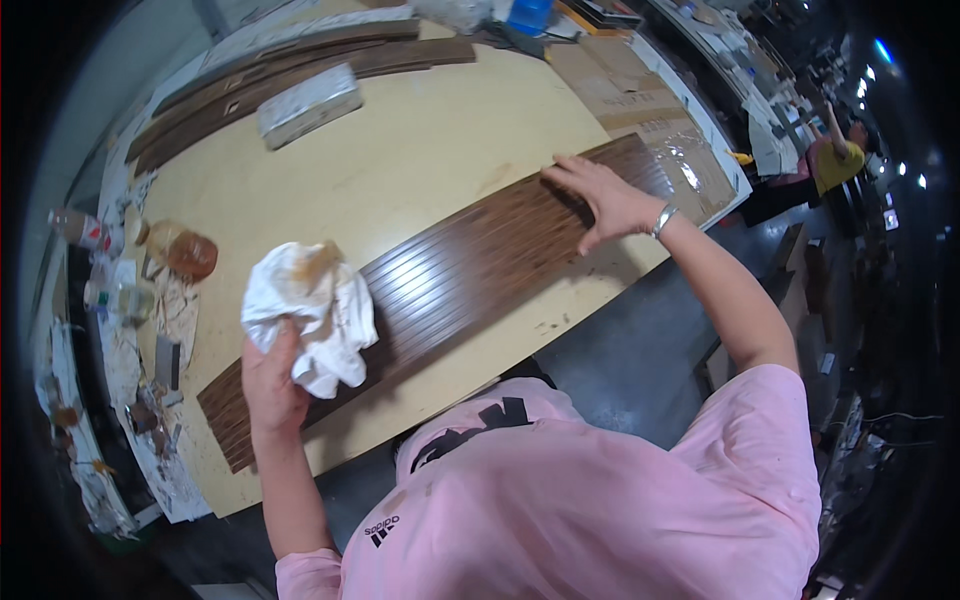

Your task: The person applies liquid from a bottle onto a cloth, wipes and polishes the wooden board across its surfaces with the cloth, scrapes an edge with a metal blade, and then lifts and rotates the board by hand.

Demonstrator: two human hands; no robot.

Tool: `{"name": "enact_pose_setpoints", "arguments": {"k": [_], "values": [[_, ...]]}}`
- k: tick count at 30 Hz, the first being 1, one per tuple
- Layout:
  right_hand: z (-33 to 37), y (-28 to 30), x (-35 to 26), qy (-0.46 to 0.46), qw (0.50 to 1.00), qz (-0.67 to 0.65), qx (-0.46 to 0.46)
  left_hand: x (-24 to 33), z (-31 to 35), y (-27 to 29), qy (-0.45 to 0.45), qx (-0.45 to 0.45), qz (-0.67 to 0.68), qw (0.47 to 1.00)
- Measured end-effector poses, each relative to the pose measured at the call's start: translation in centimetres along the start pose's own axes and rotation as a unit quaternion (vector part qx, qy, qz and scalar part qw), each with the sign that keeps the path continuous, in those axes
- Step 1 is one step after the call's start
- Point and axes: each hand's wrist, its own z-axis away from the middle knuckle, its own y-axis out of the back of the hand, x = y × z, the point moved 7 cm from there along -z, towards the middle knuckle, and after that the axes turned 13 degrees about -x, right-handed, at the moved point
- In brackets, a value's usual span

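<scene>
A long dark brown wooden plank (455, 255) with grooves along its length lies slantwise across the pale tabletop (430, 150). My left hand (275, 385) is closed round a bunched white rag (310, 300) with a brown stain on its top, held over the plank's left part. The rag hides some of the plank; whether it touches the wood I cannot tell. Toward the plank's right end, my right hand (610, 205) spans its width with fingers spread, fingertips by the far edge and thumb near the close edge.
Dark wooden strips (290, 85) lie along the far left edge, with a pale wrapped block (310, 105) in front. Bottles (180, 250) with amber and clear contents stand at the left. Flattened cardboard (665, 125) covers the far right corner. Another person (835, 160) is far off to the right.
</scene>
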Motion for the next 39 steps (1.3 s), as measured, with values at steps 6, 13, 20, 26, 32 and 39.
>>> {"name": "enact_pose_setpoints", "arguments": {"k": [6, 13, 20, 26, 32, 39], "values": [[4.9, 0.0, 15.7, -0.085, 0.989, -0.047, 0.114, -7.2, -10.7, -18.3, 0.083, -0.121, -0.170, 0.974], [2.7, -2.4, 22.3, 0.024, 0.967, -0.198, 0.160, -17.5, -19.4, -37.8, -0.098, -0.312, -0.752, 0.573], [3.9, -3.9, 24.0, 0.104, 0.842, -0.450, 0.279, -18.2, -19.1, -38.1, -0.014, -0.265, -0.783, 0.563], [3.8, -3.9, 23.5, 0.083, 0.859, -0.421, 0.278, -19.3, -23.3, -43.8, -0.113, -0.319, -0.699, 0.630], [4.1, -3.9, 23.7, 0.074, 0.843, -0.412, 0.338, -18.3, -21.1, -39.9, -0.032, -0.264, -0.754, 0.601], [4.1, -4.4, 24.6, 0.067, 0.807, -0.488, 0.325, -18.7, -24.7, -41.3, -0.035, -0.257, -0.747, 0.611]]}}
